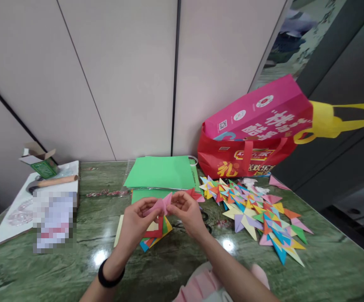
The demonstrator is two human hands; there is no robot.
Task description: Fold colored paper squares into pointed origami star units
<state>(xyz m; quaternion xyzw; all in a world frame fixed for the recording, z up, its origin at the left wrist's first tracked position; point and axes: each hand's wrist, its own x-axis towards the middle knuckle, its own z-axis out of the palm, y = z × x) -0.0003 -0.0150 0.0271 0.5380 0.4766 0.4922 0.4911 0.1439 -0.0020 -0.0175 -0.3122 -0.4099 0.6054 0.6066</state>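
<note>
white board (pixel 3 228) first, over on the far left, lying on the green table (pixel 89 228), and on it we have a small green box (pixel 45 167) with its flaps up, then a tool (pixel 58 181) with a wooden handle lying just below that box. across we go, past a bare stretch of stone-patterned top, and here's a black band (pixel 111 277) on the left wrist. now the left hand (pixel 134 218): fingers curled, thumb and fingertips pinching one side of the pink paper (pixel 167 201). that folded piece is up in the air between both hands, above a loose fan of coloured sheets (pixel 158 231), with a stack of green card (pixel 161 173) behind. it should be light as anything, crisp along the creases but easily crumpled, a touch slippery on the flat faces. best grip, i'd judge, is a soft pinch on the thick folded edges near the middle, leaving the thin points alone. and the right hand (pixel 186 212) matches it, thumb and fingers closed narrow on the other side of the paper. beside that wrist, dark loops, probably scissors (pixel 205 216), though the arm crowds the view. on to the right: a big heap of folded pieces (pixel 247 205), spiky, many-coloured, overlapping. behind them slumps a red bag (pixel 215 153), a magenta bag (pixel 257 111) tilted in its mouth, a yellow strap (pixel 323 121) sticking out at the far end.
</note>
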